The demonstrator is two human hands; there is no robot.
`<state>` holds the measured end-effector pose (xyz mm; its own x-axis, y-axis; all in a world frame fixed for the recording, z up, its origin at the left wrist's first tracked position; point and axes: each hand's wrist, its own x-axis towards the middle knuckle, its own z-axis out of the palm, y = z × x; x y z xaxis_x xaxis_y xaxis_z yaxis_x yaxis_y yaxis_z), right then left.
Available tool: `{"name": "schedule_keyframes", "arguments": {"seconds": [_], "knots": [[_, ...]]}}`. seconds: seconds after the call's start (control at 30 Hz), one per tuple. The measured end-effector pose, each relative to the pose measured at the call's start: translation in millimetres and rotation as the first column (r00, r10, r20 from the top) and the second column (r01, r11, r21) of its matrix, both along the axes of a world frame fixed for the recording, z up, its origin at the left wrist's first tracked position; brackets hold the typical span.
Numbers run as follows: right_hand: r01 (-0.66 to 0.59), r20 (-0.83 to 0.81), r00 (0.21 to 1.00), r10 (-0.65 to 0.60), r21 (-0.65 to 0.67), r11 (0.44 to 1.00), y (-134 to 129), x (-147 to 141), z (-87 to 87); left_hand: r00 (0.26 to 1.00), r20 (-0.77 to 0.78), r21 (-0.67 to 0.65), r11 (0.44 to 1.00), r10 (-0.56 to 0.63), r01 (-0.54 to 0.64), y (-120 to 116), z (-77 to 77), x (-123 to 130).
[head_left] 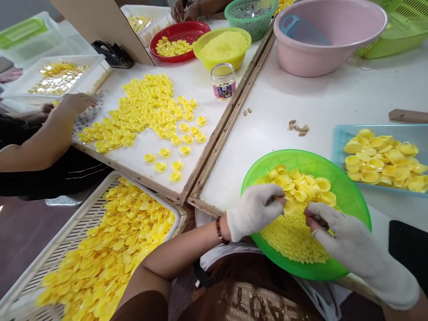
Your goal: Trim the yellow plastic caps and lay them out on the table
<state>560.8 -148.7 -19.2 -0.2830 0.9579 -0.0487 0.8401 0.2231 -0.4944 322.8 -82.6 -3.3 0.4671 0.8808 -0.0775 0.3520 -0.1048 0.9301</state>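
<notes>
A green bowl [354,196] in front of me holds small yellow pellets [294,243], with a heap of yellow plastic cup-shaped pieces [302,185] on its far side. My left hand [256,211], in a white glove with bare fingertips, is closed in a pinch over the bowl on a yellow cup-shaped piece [289,207]. Opposite it, my right hand [344,234], gloved the same way, has its thumb and fingers pressed together above the pellets. What lies between those right fingertips is too hidden to name.
Right of the bowl, a clear blue tray [339,147] holds more yellow pieces. A pink basin [307,58] stands farther back. Finished-looking yellow pieces [143,107] cover the left table, near a co-worker's hand [76,104]. Below left is a full white crate [67,232]. Peanut-like bits [298,128] lie ahead.
</notes>
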Motion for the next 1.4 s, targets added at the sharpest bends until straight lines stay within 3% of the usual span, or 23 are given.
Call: {"name": "schedule_keyframes", "arguments": {"seconds": [0.1, 0.17, 0.23, 0.3, 0.37, 0.43, 0.5, 0.6, 0.67, 0.73, 0.8, 0.83, 0.9, 0.97, 1.03, 1.13, 1.23, 1.33, 1.4], "knots": [[-0.092, 0.104, 0.99, 0.098, -0.055, 0.994, -1.1, 10.4, -4.0, 0.99, -0.006, 0.05, 0.989, 0.14, -0.139, 15.0, 6.9, -38.5], [-0.132, 0.135, 0.981, 0.138, -0.058, 0.99, -0.4, 12.6, -5.6, 0.946, -0.1, 0.155, 0.944, 0.31, -0.293, 30.3, 9.6, -74.6], [-0.139, 0.147, 0.979, 0.14, -0.019, 0.99, 2.6, 10.6, -5.0, 0.831, -0.239, 0.337, 0.846, 0.502, -0.414, 48.7, 6.1, -113.0], [-0.143, 0.155, 0.978, 0.139, 0.013, 0.99, 8.2, 5.3, -2.5, 0.685, -0.366, 0.493, 0.756, 0.63, -0.431, 67.6, -4.5, -147.6], [-0.153, 0.167, 0.975, 0.148, 0.019, 0.988, 16.2, -2.9, 1.3, 0.574, -0.484, 0.569, 0.736, 0.66, -0.366, 83.8, -19.6, -174.0], [-0.158, 0.19, 0.97, 0.149, 0.033, 0.987, 25.8, -14.5, 5.3, 0.479, -0.594, 0.59, 0.755, 0.646, -0.286, 95.4, -34.7, -190.2], [-0.147, 0.237, 0.963, 0.132, 0.048, 0.988, 35.9, -28.6, 7.5, 0.406, -0.68, 0.571, 0.789, 0.61, -0.228, 101.8, -45.9, -197.5], [-0.131, 0.345, 0.929, 0.132, -0.027, 0.991, 49.8, -48.2, 2.9, 0.347, -0.724, 0.543, 0.803, 0.596, -0.246, 103.8, -50.5, -196.6], [-0.11, 0.39, 0.912, 0.13, -0.072, 0.991, 56.0, -55.1, -3.9, 0.395, -0.662, 0.579, 0.769, 0.637, -0.272, 99.8, -44.2, -187.5], [-0.079, 0.373, 0.922, 0.101, -0.074, 0.994, 58.3, -55.7, -9.2, 0.537, -0.505, 0.647, 0.709, 0.675, -0.281, 89.4, -31.6, -168.2], [-0.036, 0.238, 0.97, 0.046, -0.044, 0.998, 57.1, -51.7, -9.2, 0.709, -0.322, 0.676, 0.677, 0.627, -0.292, 72.9, -16.7, -137.5], [-0.011, 0.113, 0.993, 0.015, -0.035, 0.999, 55.5, -49.0, -7.1, 0.791, -0.263, 0.654, 0.705, 0.552, -0.275, 63.6, -10.0, -118.8], [0.03, -0.201, 0.979, -0.044, -0.073, 0.997, 51.1, -43.5, -0.4, 0.938, -0.198, 0.509, 0.847, 0.285, -0.15, 46.3, -0.9, -79.4], [0.013, -0.462, 0.882, -0.092, -0.171, 0.985, 45.8, -39.0, 5.8, 0.992, -0.122, 0.312, 0.95, 0.018, 0.021, 34.5, 1.5, -45.0], [0.0, -0.546, 0.83, -0.116, -0.206, 0.979, 40.5, -35.1, 7.6, 0.993, -0.066, 0.165, 0.981, -0.094, 0.104, 29.4, -0.8, -22.1], [0.02, -0.404, 0.913, -0.049, -0.075, 0.997, 33.6, -29.6, 1.1, 0.997, -0.063, 0.067, 0.997, -0.041, 0.046, 30.1, -5.8, -8.4], [-0.017, -0.102, 0.995, 0.016, -0.004, 1.0, 27.5, -28.6, -7.8, 0.998, -0.05, 0.002, 0.999, 0.038, -0.038, 32.5, -7.7, -4.2], [-0.127, 0.203, 0.97, 0.134, -0.045, 0.991, 21.4, -35.6, -12.3, 0.998, -0.005, -0.059, 0.997, 0.056, -0.056, 32.3, -8.0, 2.8], [-0.199, 0.282, 0.933, 0.222, -0.108, 0.974, 18.3, -41.5, -14.5, 0.998, 0.032, -0.106, 0.993, 0.049, -0.045, 31.6, -8.9, 8.6]]}}
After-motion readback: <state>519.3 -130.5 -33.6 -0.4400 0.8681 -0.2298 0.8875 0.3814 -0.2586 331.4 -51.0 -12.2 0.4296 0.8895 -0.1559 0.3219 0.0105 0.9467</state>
